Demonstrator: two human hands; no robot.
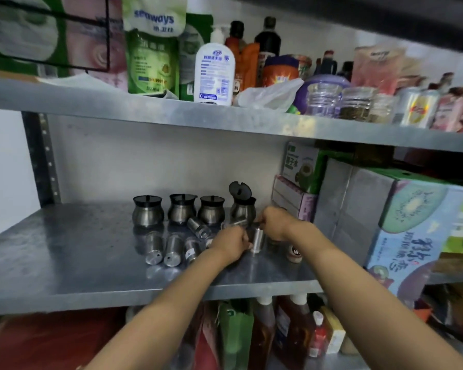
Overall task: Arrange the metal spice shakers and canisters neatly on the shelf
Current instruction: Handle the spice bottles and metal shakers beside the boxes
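— Head view: how many on the middle shelf [64, 249]?
— I count four round canisters [147, 211] along the back, the rightmost with its lid up, and three shakers [154, 249] lying in front. My left hand [231, 243] curls beside an upright shaker [257, 240]; my right hand [274, 221] pinches a tilted shaker [237, 223].

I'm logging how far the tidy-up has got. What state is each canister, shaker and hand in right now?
Three left canisters: upright, lids shut.
Fourth canister: upright, lid flipped open.
Three front shakers: standing in a row.
Tilted shaker: leaning behind that row.
Upright shaker: standing between the hands.
Left hand: fingers curled beside the upright shaker.
Right hand: holds a blurred shaker.
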